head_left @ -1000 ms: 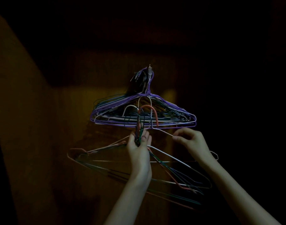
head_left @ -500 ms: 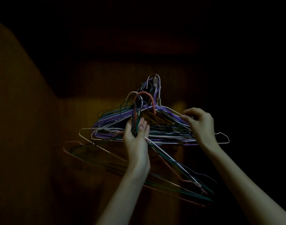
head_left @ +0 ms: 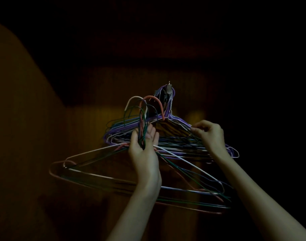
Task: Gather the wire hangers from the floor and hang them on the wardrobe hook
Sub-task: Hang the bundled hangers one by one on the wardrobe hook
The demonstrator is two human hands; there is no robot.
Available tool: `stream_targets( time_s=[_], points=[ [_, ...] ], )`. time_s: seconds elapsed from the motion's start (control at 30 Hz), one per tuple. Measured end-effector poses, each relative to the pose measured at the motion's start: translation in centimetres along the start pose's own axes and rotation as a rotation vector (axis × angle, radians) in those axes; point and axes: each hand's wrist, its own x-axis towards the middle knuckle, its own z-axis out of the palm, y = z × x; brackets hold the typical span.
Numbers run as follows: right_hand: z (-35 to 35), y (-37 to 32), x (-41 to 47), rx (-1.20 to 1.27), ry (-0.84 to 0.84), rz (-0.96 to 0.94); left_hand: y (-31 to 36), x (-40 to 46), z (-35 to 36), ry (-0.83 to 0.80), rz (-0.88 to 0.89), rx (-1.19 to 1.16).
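The dim brown wooden wardrobe wall (head_left: 44,136) fills the background, most of it lost in shadow. Against it hangs a thick bunch of purple, white and dark wire hangers (head_left: 176,134), their necks gathered on the small metal wardrobe hook (head_left: 168,84) high in the middle. In front of and below that bunch, a second, loose bundle of pink, white, green and blue wire hangers (head_left: 114,178) spreads wide, tilted down to the right, its curved hook ends standing up just left of the wardrobe hook and not on it. The left hand (head_left: 145,146) holds this bundle at the necks, thumb on one side and fingers on the other, closed around the wires. The right hand (head_left: 209,134) is raised at the right shoulder of the hanging bunch, its fingers curled and its fingertips pinching the purple wire there.
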Motion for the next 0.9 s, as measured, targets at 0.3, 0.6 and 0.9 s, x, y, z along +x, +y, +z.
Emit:
stream_targets(
  time_s=[0.3,0.6,0.9],
  points=[
    [-0.5,-0.7,-0.8,-0.138,0.004,-0.012,0.3,-0.9,-0.7,0.030,-0.059,0.051],
    [-0.7,-4.9,-7.1,-0.029,-0.184,-0.142,0.5,-2.1,-1.1,0.027,-0.084,0.064],
    [0.3,-6.0,-11.5,0.083,-0.422,-0.099,1.2,-3.1,-2.1,0.024,-0.168,-0.018]
  ],
)
